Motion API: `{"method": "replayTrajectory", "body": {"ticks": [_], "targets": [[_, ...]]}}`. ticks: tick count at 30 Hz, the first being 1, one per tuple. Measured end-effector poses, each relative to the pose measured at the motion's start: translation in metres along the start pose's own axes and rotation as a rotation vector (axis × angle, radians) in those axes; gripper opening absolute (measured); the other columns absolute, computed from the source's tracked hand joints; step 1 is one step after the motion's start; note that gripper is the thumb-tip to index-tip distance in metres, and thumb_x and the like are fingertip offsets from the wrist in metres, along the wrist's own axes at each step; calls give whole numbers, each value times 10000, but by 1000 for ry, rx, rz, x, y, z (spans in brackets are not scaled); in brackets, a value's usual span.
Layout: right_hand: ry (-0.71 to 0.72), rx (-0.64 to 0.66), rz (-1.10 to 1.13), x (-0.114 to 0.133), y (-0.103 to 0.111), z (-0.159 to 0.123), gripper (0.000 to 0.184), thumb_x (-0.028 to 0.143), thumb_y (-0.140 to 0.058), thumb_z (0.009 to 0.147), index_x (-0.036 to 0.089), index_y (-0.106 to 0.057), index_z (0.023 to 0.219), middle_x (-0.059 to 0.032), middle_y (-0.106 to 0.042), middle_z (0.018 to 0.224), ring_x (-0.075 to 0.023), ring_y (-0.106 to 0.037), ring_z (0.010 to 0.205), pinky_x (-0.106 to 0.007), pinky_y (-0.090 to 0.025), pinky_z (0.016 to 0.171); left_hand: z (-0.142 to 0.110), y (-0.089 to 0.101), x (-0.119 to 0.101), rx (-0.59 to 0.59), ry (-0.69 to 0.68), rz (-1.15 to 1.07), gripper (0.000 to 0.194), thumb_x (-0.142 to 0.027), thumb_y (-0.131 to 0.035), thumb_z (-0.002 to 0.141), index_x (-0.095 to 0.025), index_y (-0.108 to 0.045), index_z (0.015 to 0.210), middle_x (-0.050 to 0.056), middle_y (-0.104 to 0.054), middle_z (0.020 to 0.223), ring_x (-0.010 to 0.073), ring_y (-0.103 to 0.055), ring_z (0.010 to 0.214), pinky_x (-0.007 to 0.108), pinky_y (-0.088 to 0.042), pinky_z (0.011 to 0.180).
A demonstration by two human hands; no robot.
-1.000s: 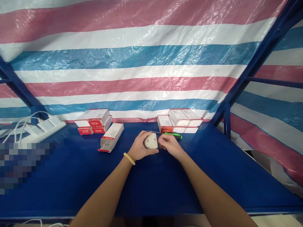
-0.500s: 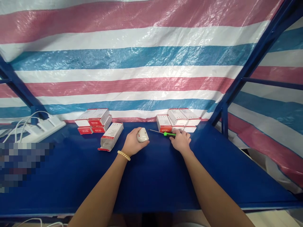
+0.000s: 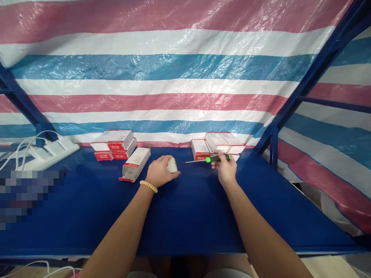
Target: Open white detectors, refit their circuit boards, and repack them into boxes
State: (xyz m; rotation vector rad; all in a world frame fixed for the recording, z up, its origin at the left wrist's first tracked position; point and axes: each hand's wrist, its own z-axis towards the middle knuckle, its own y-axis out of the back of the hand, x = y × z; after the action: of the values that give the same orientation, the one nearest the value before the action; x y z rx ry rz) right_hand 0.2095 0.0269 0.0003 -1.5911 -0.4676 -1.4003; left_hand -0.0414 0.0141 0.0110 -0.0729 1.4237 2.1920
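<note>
My left hand (image 3: 160, 171) is closed around a small white plastic device (image 3: 172, 165), its rounded end showing past my fingers. In my right hand (image 3: 227, 169) is a screwdriver (image 3: 218, 158) with a green and black handle. Its thin metal shaft points left toward the white device, with a gap between tip and device. Just left of my left hand lies an opened white and red box (image 3: 136, 163), its flap facing me. Behind the screwdriver sits a stack of similar closed boxes (image 3: 218, 142).
Another stack of white and red boxes (image 3: 120, 139) stands at the back left. A white power strip (image 3: 49, 152) with plugs and cables lies on the far left of the blue table (image 3: 191, 220). Striped plastic sheeting (image 3: 168, 100) hangs behind, between blue metal posts (image 3: 274, 148).
My right hand has picked the screwdriver up off the table and now grips its handle. My left hand has turned the white device slightly and shifted a little left.
</note>
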Motion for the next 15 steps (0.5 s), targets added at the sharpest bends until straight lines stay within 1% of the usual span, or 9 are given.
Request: {"method": "replayTrajectory", "body": {"ticks": [2, 4, 9, 15], "targets": [[-24, -21, 56, 3, -1, -1, 266, 361, -672, 687, 206, -459, 728, 51, -540, 447, -123, -509, 351, -232, -394, 316, 0, 1, -2, 12, -7, 18, 549, -508, -701, 647, -230, -570, 1101, 65, -653, 1091, 282, -637, 953, 399, -491, 821], [-33, -12, 87, 4, -2, -2, 224, 329, -632, 705, 209, -443, 701, 53, -518, 412, -118, -484, 327, -228, -370, 300, 0, 2, -4, 33, -33, 25, 518, -482, -703, 649, -236, -578, 1088, 56, -657, 1062, 280, -635, 956, 398, -488, 820], [-46, 11, 88, 4, -6, -5, 178, 288, -598, 706, 209, -440, 687, 53, -520, 402, -112, -468, 306, -228, -372, 297, 0, 4, -6, 93, -91, 10, 512, -472, -698, 649, -236, -580, 1088, 45, -657, 1063, 262, -628, 974, 372, -483, 816], [-47, 16, 71, 4, -9, -7, 177, 286, -589, 719, 211, -432, 687, 59, -511, 399, -108, -456, 295, -219, -356, 290, 0, 6, -10, 158, -84, 19, 536, -509, -680, 655, -244, -584, 1110, 40, -647, 1104, 260, -625, 978, 367, -479, 819]]}}
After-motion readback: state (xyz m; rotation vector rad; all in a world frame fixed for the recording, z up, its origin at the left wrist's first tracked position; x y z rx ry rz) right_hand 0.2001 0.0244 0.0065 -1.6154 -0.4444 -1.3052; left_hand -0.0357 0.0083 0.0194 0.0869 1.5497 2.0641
